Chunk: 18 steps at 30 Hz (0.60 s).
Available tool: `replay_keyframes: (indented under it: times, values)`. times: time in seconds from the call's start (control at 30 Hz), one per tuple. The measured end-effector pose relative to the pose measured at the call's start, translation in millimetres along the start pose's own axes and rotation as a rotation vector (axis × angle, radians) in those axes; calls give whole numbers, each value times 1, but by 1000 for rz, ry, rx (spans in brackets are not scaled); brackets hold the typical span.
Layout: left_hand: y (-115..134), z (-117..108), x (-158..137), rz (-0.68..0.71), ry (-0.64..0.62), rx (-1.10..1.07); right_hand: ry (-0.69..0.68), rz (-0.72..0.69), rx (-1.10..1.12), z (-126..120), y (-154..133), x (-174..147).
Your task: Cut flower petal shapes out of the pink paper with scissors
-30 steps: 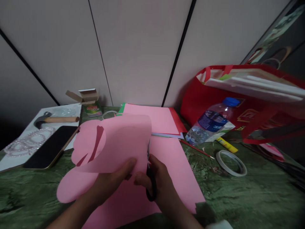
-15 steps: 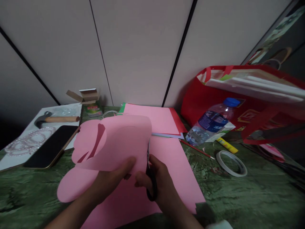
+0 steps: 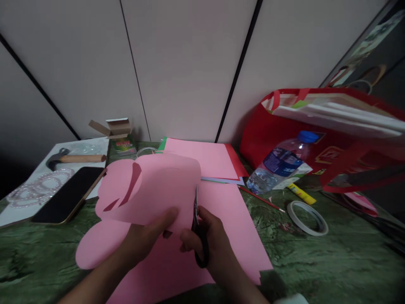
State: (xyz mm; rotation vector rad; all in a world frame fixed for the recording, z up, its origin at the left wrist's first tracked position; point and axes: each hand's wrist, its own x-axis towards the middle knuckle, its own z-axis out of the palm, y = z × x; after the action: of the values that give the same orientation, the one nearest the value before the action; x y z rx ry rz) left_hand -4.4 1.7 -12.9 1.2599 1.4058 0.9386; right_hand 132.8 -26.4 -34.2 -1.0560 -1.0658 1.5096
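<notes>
Pinching a curved pink paper sheet at 8 o'clock from centre in the head view, the left hand has its thumb on top and other fingers hidden beneath, while the right hand wraps its fingers around black-handled scissors at the sheet's 4 o'clock edge. If that floppy sheet buckles, the blades could veer raggedly. Against half a second ago, its lower edge sits slightly higher, the scissors slightly toward 9 o'clock.

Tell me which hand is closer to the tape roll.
Right. The right hand, holding scissors, is left of the tape roll; the left hand, gripping pink paper, is farther left.
</notes>
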Motion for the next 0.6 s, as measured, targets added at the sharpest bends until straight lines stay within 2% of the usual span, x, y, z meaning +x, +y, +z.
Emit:
replay_keyframes:
  times: [0.23,0.6]
  values:
    - [0,-1,2,-4,-30,-71,6,-16,-22,0,-1,0]
    - [4,2,0,-16,42,-215,52,38,-35,2,-1,-1]
